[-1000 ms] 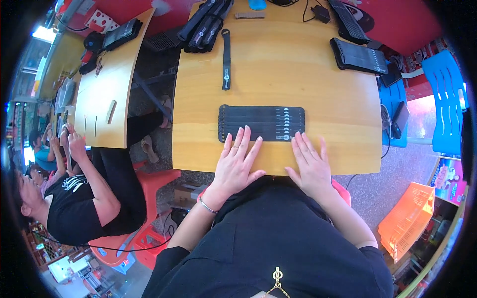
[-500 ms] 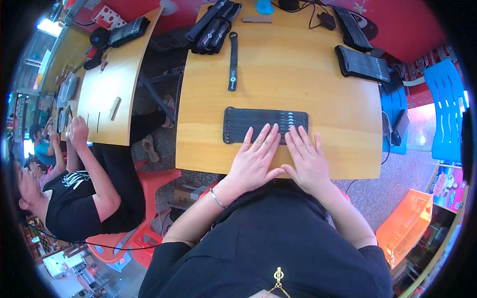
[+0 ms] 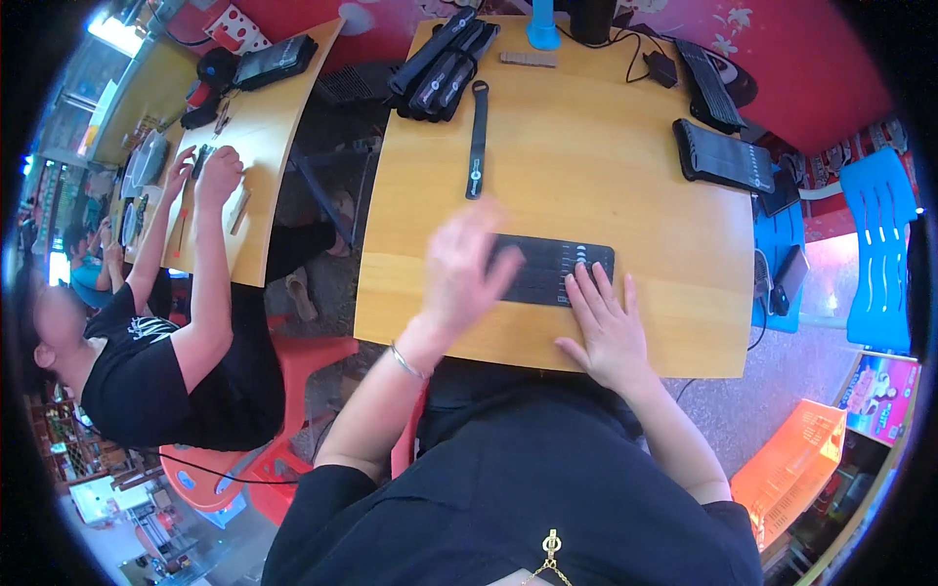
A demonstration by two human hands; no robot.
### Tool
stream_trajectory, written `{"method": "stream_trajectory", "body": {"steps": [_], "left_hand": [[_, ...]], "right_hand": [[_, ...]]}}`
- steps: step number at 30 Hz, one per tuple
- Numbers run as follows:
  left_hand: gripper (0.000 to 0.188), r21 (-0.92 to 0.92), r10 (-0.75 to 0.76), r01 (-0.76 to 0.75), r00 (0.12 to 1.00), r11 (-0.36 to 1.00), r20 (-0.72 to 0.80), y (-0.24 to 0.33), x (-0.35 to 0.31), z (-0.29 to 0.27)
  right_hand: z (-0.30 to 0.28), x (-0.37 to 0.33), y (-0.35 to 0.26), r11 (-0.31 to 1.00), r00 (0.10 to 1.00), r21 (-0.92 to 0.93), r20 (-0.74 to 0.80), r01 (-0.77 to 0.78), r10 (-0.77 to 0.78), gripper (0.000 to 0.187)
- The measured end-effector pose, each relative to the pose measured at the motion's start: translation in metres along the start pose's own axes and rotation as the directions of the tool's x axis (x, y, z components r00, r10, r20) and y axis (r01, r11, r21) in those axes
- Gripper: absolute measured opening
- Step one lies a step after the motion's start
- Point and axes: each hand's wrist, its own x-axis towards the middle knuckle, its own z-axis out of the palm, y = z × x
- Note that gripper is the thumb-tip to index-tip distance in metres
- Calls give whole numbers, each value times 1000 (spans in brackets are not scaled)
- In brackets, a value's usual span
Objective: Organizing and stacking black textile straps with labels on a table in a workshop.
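Left of the row of black straps (image 3: 549,283), your table (image 3: 405,244) runs to its left edge; the front edge lies close, between the row and your body; on the row's right, wood stretches to the right edge. Your left hand (image 3: 464,269), blurred, is over the row's left end, fingers loosely spread, fingertips toward the single strap (image 3: 477,137) beyond; whether it touches anything, you cannot tell. Your right hand (image 3: 611,332) is open, fingers flat on the row's right end. Far left of the row, past a gap, a co-worker (image 3: 147,361) sits at another table (image 3: 264,107). Beyond the row, left to right, come a bundle of straps (image 3: 445,68), a wooden block (image 3: 529,60), a charger (image 3: 661,69) and a black stack (image 3: 723,156). Well right of the row are an orange crate (image 3: 789,479) and a blue chair (image 3: 874,244). White print marks the bundle, the single strap's near end, and the row's right end, by your right fingers.
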Motion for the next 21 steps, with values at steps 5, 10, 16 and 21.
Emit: {"method": "stream_trajectory", "body": {"steps": [5, 10, 16, 21], "left_hand": [[57, -47, -399, 396, 914, 917, -73, -53, 55, 4], [55, 48, -300, 299, 954, 953, 2, -70, 66, 29], [39, -728, -509, 464, 841, 505, 183, -19, 58, 32], [12, -822, -347, 334, 921, 461, 179, 66, 4, 12]], "right_hand": [[-3, -2, 1, 1000, 997, 2, -79, 20, -20, 78], [5, -11, 8, 882, 930, 471, -336, 31, 147, 71], [-7, -11, 4, 832, 910, 553, -360, 31, 205, 57], [-23, 15, -22, 133, 929, 991, -50, 0, 366, 38]]}}
